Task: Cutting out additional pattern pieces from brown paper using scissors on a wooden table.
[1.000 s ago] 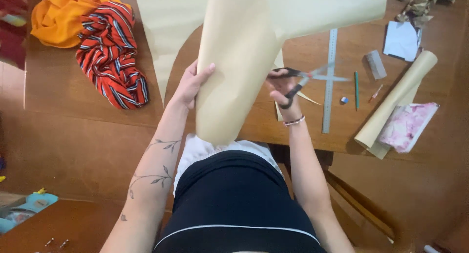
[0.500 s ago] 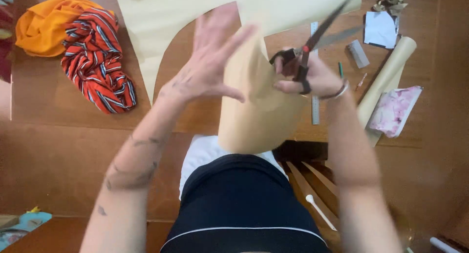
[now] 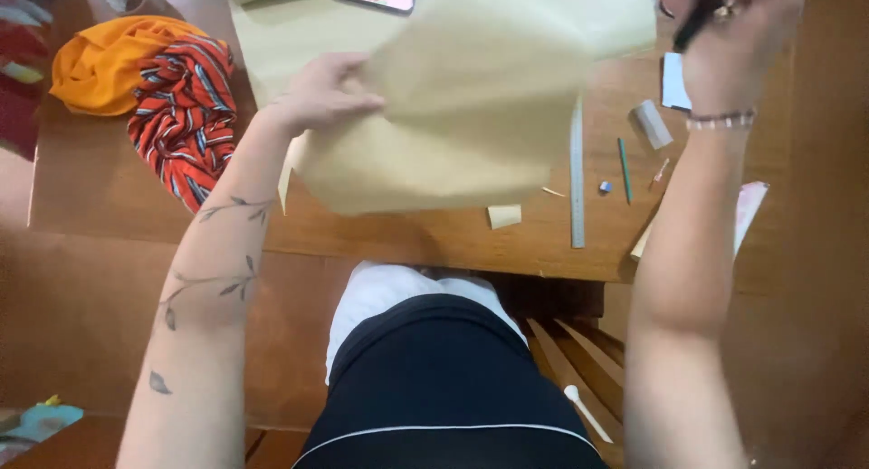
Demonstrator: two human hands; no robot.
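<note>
L hand [image 3: 317, 93] pinches kraft paper sheet [image 3: 471, 116], lifted above table [image 3: 434, 234] for slack. R hand [image 3: 729, 34], right of sheet, fist closed on dark handle [image 3: 697, 21], prob. scissors; blades hidden.

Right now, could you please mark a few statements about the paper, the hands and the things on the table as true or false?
1. The left hand holds the big sheet of tan paper. True.
2. The right hand rests flat on the table. False: it is raised at the top right, with a grip on a dark handle.
3. A long ruler lies on the wooden table, right of the paper. True.
4. The striped red cloth lies on top of the paper. False: it lies left of the paper, beside an orange cloth.
5. A small paper scrap lies near the table's front edge. True.
</note>
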